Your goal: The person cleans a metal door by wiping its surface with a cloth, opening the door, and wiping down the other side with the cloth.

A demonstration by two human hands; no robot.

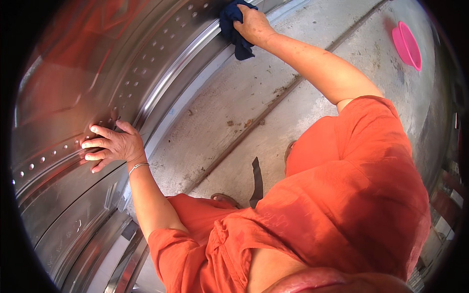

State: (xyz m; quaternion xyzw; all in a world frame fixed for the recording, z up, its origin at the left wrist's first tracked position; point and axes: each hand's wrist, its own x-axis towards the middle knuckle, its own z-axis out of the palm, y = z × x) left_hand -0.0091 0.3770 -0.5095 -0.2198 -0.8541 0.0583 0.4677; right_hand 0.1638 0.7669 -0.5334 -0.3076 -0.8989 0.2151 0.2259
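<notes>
A dark blue cloth point(234, 33) is gripped in my right hand point(254, 25), which presses it against the lower part of a shiny metal door or panel point(121, 47), near the top of the view. The end of the cloth hangs down over the panel's lower edge. At the left, my left hand point(113, 144) rests with spread fingers on the same metal surface, beside a row of small round studs point(42, 159). It holds nothing, and a thin bracelet circles its wrist. The panel reflects something red.
A pink plastic basin point(407, 45) stands on the concrete floor point(220, 106) at the upper right. A dark strip point(257, 183) lies near my feet. A dark groove point(253, 126) crosses the floor. Metal framing point(124, 260) stands at the lower left.
</notes>
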